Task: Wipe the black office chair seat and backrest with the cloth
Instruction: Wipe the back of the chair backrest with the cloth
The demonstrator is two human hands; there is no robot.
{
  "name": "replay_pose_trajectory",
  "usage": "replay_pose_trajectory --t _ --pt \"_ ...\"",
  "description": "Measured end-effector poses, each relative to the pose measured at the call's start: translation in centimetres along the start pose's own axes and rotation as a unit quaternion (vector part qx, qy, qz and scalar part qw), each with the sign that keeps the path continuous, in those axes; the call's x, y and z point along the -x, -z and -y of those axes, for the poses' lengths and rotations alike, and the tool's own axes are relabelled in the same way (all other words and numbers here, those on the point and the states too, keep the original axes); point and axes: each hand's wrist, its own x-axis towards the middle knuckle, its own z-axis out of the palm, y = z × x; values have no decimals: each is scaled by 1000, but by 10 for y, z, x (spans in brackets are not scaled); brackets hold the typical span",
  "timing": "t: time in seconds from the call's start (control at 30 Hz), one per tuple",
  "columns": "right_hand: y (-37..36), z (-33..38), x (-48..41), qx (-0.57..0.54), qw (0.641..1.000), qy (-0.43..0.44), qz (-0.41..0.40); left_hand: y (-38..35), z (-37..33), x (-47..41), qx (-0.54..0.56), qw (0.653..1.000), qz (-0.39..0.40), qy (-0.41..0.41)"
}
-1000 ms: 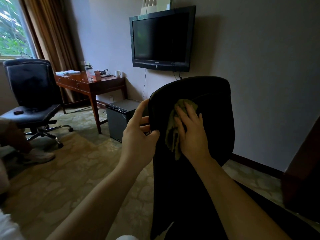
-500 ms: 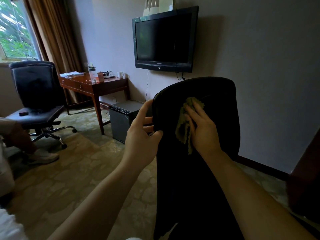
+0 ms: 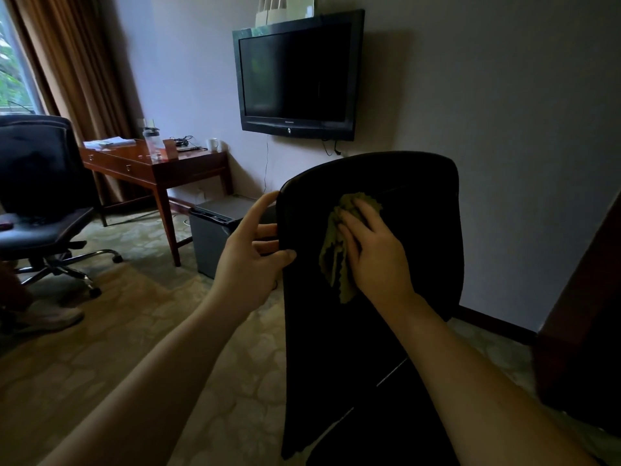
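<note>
Left hand (image 3: pixel 248 260) is clamped on the left edge of the backrest (image 3: pixel 420 223), thumb on the near face, fingers wrapped round behind the edge. Right hand (image 3: pixel 376 257) lies flat with fingers straight, pressing the olive cloth (image 3: pixel 332 264) onto the backrest's upper half.

Cloth pokes out past the right fingertips. It also hangs in folds off the thumb side of that hand, so it sits between the two hands. Hands are near each other, not touching.

Just beyond the left hand is a small dark cabinet (image 3: pixel 215 230) on the carpet (image 3: pixel 141 331). Wooden desk (image 3: pixel 151 166) is further left of it, and a second office chair (image 3: pixel 37 183) well left of that. Wall TV (image 3: pixel 295 75) is above both hands, screen dark.
</note>
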Motion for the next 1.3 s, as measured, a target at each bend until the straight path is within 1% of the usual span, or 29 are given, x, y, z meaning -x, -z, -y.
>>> replay_pose_trajectory --t 0.1,0.17,0.23,0.3,0.4,0.5,0.6,0.7,0.77,0.83,0.93,1.07,1.17,1.23,1.27,1.3 --pt "-6 -16 -14 13 999 -42 7 -8 8 -18 -13 1000 1 3" --pt "-13 -18 -17 34 998 -46 -4 -14 12 -31 -27 1000 3 6" --pt "-20 -17 -16 56 998 -26 -17 -21 16 -45 -36 999 6 9" --pt "-25 -18 -14 67 998 15 -16 -28 21 -59 -41 999 6 11" --pt "-28 -38 -19 94 993 61 -23 -38 29 -77 -34 999 8 17" --pt "-24 -79 -32 137 989 55 -20 -51 35 -97 -48 999 4 15" --pt "-15 -122 -45 174 985 9 -16 -72 38 -124 -100 995 22 13" --pt "-7 -153 -51 206 978 2 -33 -102 37 -151 -172 984 46 2" --pt "-3 -169 -52 228 973 -2 -43 -127 36 -164 -237 969 66 -10" --pt "1 -182 -53 243 969 -7 -43 -150 37 -173 -277 957 82 -17" --pt "11 -205 -55 261 965 -15 -13 -187 42 -191 -300 949 93 -16" --pt "41 -239 -58 292 955 -5 50 -229 47 -213 -309 944 116 -16" --pt "78 -264 -55 349 933 4 90 -262 50 -222 -298 945 133 -22" --pt "102 -273 -51 368 921 -10 130 -285 49 -216 -288 949 130 -13" --pt "111 -274 -49 377 915 -20 143 -298 47 -209 -277 953 125 -17" --pt "117 -273 -47 391 908 -31 149 -310 47 -198 -268 955 116 -43"
